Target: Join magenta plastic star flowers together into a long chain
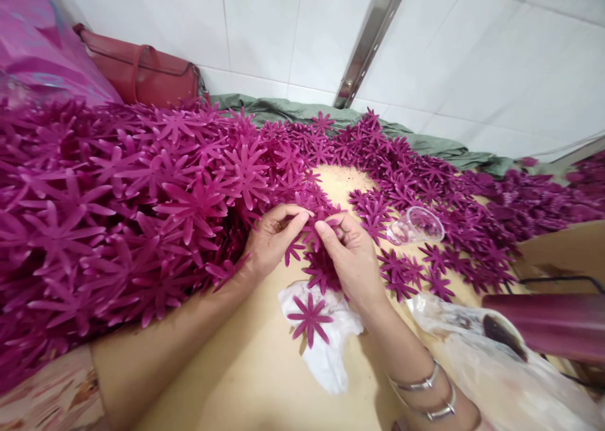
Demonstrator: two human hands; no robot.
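Both hands meet at the middle of a tan table (246, 368), pinching purple star-shaped fabric flowers. My left hand (274, 239) has its fingers curled, thumb and forefinger pressed on a flower piece (316, 220). My right hand (350, 254) is closed too, its fingertips gripping the same small cluster of flowers (321, 267), which hangs below the fingers. One single flower (309, 319) lies flat on a crumpled white cloth (326, 349) just below the hands. Two silver bangles (425, 396) circle my right wrist.
A huge heap of purple flowers (104, 204) fills the left and spreads along the back to the right. A clear plastic cup (418, 225) lies on its side right of the hands. A plastic bag (496, 362), a maroon tube (548, 324), a red handbag (142, 72) and a tiled wall (265, 21) surround the table.
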